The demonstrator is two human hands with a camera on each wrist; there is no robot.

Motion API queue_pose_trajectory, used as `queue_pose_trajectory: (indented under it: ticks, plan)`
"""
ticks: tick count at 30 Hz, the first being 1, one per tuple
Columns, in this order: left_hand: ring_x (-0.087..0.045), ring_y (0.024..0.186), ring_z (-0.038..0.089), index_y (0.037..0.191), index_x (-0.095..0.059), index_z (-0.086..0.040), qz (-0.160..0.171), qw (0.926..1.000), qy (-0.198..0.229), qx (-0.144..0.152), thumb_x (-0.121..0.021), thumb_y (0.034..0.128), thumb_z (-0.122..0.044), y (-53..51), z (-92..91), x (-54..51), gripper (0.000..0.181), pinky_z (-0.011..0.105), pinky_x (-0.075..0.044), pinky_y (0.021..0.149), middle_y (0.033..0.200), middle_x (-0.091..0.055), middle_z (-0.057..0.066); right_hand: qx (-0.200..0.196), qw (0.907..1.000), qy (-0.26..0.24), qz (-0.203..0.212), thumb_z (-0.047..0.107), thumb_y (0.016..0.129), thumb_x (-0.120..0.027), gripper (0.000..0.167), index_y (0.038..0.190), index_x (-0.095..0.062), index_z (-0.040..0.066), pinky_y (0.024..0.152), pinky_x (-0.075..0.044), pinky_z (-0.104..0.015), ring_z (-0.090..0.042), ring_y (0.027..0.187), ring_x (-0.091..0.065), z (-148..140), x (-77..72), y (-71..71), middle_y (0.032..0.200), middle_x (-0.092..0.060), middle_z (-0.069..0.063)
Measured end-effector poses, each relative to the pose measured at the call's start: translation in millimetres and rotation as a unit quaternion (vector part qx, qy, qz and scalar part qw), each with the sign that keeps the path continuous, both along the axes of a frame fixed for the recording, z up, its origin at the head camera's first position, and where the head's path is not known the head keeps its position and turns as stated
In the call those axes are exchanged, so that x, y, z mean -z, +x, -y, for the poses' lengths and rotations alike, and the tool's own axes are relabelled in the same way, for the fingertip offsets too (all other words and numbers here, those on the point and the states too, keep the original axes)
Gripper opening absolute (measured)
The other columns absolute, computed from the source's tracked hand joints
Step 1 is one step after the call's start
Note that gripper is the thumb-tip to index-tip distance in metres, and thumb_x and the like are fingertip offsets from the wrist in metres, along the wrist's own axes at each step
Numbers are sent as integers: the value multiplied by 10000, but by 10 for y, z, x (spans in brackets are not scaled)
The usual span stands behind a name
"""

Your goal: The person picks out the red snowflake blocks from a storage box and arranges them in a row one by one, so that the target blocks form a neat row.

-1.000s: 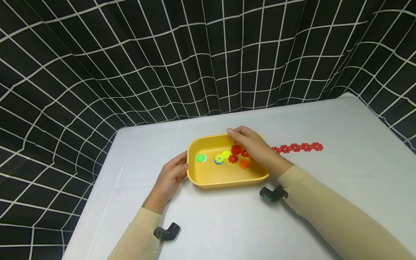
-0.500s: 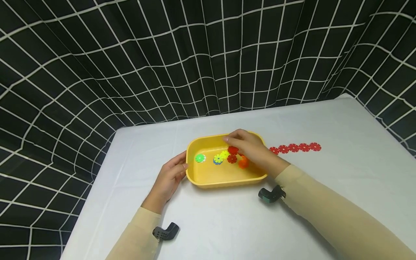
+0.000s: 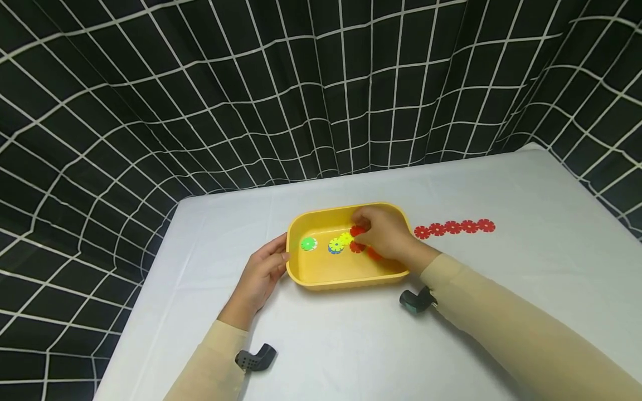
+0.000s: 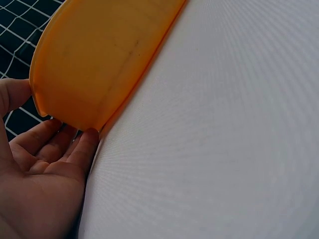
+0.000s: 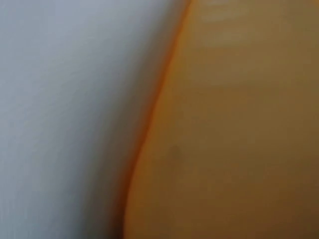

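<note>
My left hand [image 3: 261,275] holds the left end of a yellow plastic tray [image 3: 346,284]. In the left wrist view, the thumb touches the rim of the tray [image 4: 99,59] and several fingertips lie along its outer wall. My right hand [image 3: 385,231] reaches inside the tray's right half, bent thumb and index finger apart around a red snowflake disc [image 3: 357,230]. Beside them lie another red disc [image 3: 356,247], yellow discs [image 3: 345,238], and a green disc [image 3: 308,244]. An orange disc [image 3: 374,253] is partly hidden under the hand. The blurred right wrist view shows only tray wall [image 5: 239,124] and cloth.
A row of several linked red discs [image 3: 453,227] lies on the white tablecloth [image 3: 341,345] right of the tray. A black cloth with a white grid [image 3: 321,100] stands behind and beside the table.
My right hand has come down from the tray's far rim into the tray, its thumb and index finger now at the red discs. The left hand keeps its place.
</note>
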State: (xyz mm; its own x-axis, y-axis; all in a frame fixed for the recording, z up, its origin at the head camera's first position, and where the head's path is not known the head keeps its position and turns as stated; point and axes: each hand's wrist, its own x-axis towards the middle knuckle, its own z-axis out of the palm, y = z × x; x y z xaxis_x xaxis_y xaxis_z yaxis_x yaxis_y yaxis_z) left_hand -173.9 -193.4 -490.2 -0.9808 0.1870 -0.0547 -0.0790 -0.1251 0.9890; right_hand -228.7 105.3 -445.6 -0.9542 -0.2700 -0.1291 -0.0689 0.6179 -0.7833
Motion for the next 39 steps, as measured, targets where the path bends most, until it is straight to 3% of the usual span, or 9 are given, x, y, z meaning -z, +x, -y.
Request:
queue_pose_trajectory:
  ticks: [6,12,20,25,32,39]
  plan:
    - [-489,1483,224,1585,-527,-2,44,10000,-1,5,-589,1047,-49,8,-1,-11,544,344,-459,1162,1608,-535,92,-143,9977,544,-383,-6,959,-792,414,1362,-694,-13,1160,-467,-477,-347,1255,-592,29,14,4,1345,-667,-169]
    - [-486,1484,220,1584,-529,-1,54,10000,4,35,-594,1047,-55,10,-1,-12,543,350,-448,1171,1606,-534,91,-210,9959,801,-365,14,970,-801,404,1367,-722,17,1150,-479,-463,-322,1234,-605,60,-2,9,1320,-694,-137]
    - [-489,1482,232,1586,-527,-1,49,10000,4,14,-595,1038,-51,12,10,-8,555,350,-455,1166,1606,-536,97,-363,9880,1285,-782,19,995,-773,159,1152,-775,49,1029,-539,-428,-287,1034,-611,90,1,0,1081,-690,-82]
    - [-473,1495,258,1592,-511,17,-37,10000,35,58,-586,1041,-42,7,8,2,560,353,-457,1165,1614,-525,124,-174,9888,1298,-719,40,1042,-711,169,1210,-729,27,1071,-528,-436,-297,1059,-605,112,-31,28,1116,-680,-103]
    - [-491,1482,237,1581,-530,4,-45,10000,18,77,-579,1046,-35,7,5,4,539,362,-457,1167,1597,-547,97,-19,9865,1328,-957,-22,1044,-638,181,1205,-713,13,1069,-536,-445,-310,1060,-617,100,-32,28,1114,-689,-130]
    - [-468,1497,259,1601,-494,22,-65,9999,-29,127,-569,1055,-40,3,10,3,554,364,-448,1174,1623,-507,137,251,9921,865,-876,4,1029,-709,190,1219,-719,19,1032,-555,-450,-311,1055,-639,57,-50,10,1118,-719,-128]
